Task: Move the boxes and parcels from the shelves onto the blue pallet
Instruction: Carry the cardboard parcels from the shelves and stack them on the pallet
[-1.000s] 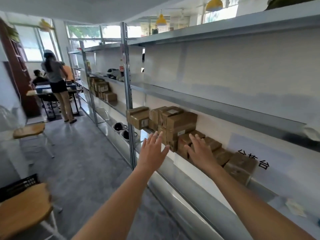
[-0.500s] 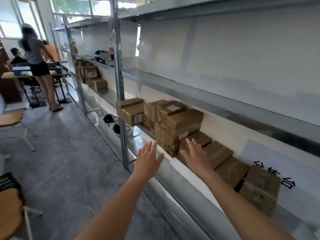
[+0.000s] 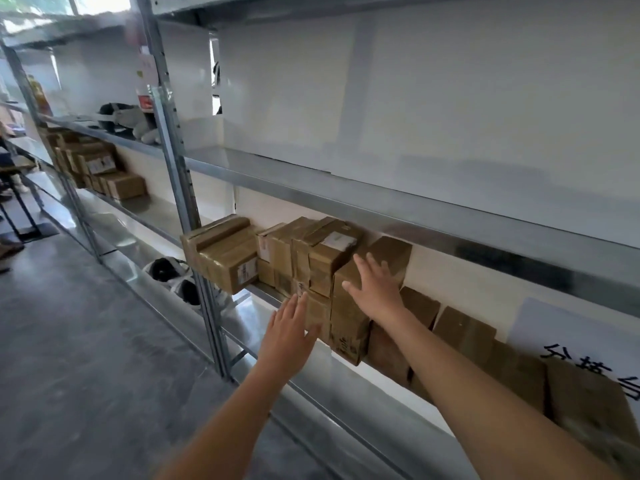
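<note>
Both hands have closed in on the cardboard stack since half a second ago, and the view has drawn nearer to the shelving, so the people at the far end are now almost out of sight.

Largest in view is the long grey metal shelving unit, its tiers running from far left to lower right against a white wall. A perforated grey steel upright post stands just left of the stack, and one taped brown cardboard box juts out past the front of it. On the middle tier sits the cluster of stacked brown cardboard boxes, with a row of low brown parcels trailing off to the right along the wall. Further along the same tier, a second pile of brown boxes lies at the far left. A white paper sign with black characters hangs on the wall behind the row. Dark round headgear with white parts lies on the lower tier, behind the post.

The right hand lies flat on the upper front of a tall brown box, fingers spread and straight, its grip wide and holding nothing. The left hand hovers just left of the stack's lower corner, fingers straight, its grip likewise holding nothing; whether it touches the cardboard I cannot tell.
</note>
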